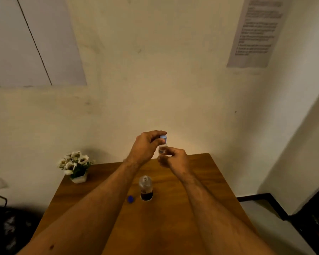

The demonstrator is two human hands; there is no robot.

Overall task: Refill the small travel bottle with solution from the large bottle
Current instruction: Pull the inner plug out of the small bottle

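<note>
Nearest the camera, two bare forearms run up over the wooden table (pixel 206 173) from the bottom edge toward its far side. At the centre of the table stands the large bottle (pixel 145 188), upright and uncapped, with dark liquid in its lower part. Its blue cap (pixel 130 199) lies on the wood just beside it, at nine o'clock.

At twelve o'clock from the large bottle, over the far edge of the table, both hands meet on the small travel bottle (pixel 162 149), held upright. The left hand (pixel 145 146) curls its fingers and thumb round the light blue cap (pixel 163 138) on top. The right hand (pixel 175 159) pinches the clear body below. How much liquid it holds is too blurred to tell.

At ten o'clock, on the table's far left corner, sits a small potted plant (pixel 75 165) with white flowers. A printed sheet (pixel 258 30) hangs on the wall at two o'clock.
</note>
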